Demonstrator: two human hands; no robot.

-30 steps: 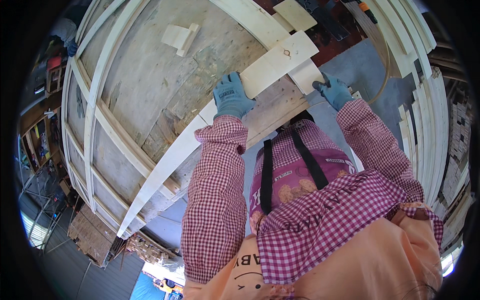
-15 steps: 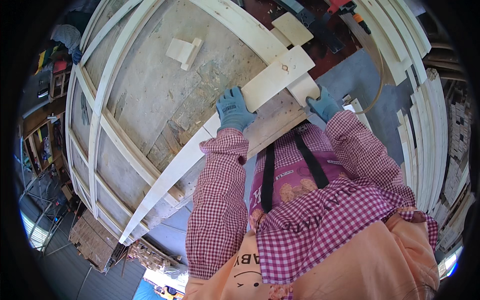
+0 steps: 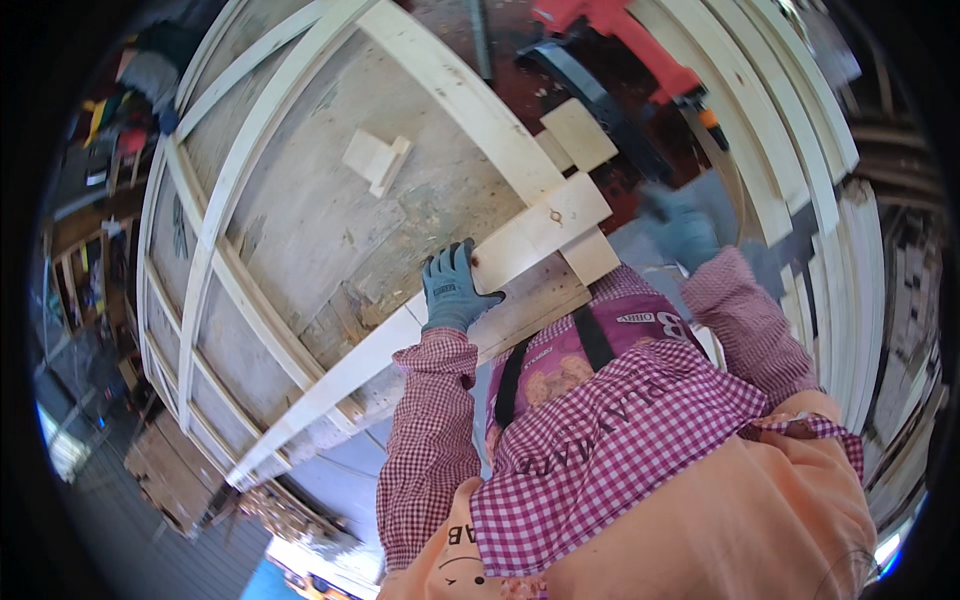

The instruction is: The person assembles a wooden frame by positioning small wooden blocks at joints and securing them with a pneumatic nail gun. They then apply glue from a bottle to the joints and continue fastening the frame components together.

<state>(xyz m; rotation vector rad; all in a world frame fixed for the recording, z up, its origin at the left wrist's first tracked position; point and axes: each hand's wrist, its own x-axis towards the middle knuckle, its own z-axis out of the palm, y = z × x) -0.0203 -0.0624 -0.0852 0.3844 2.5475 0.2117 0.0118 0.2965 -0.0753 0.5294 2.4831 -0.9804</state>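
My left hand (image 3: 455,290), in a blue-grey glove, lies across a pale wooden board (image 3: 535,228) at the frame's near edge. Its fingers hook over the far side and the thumb rests on the near side. A small wooden block (image 3: 590,256) sits under the board's right end. My right hand (image 3: 682,228), gloved alike, is in the air right of that block; motion smears its fingers. Beyond it lies a red nail gun (image 3: 650,48) with a hose, beside a dark curved bar (image 3: 592,100).
A large curved wooden frame (image 3: 455,90) spreads over a worn worktop (image 3: 310,180). A small T-shaped wood piece (image 3: 376,160) lies inside it. A square wood piece (image 3: 580,133) is past the board's end. Long curved strips (image 3: 740,110) are stacked at right.
My right hand has let go of the small wooden block and moved up and right, toward the red nail gun. My left hand stays on the board. The view has shifted slightly.
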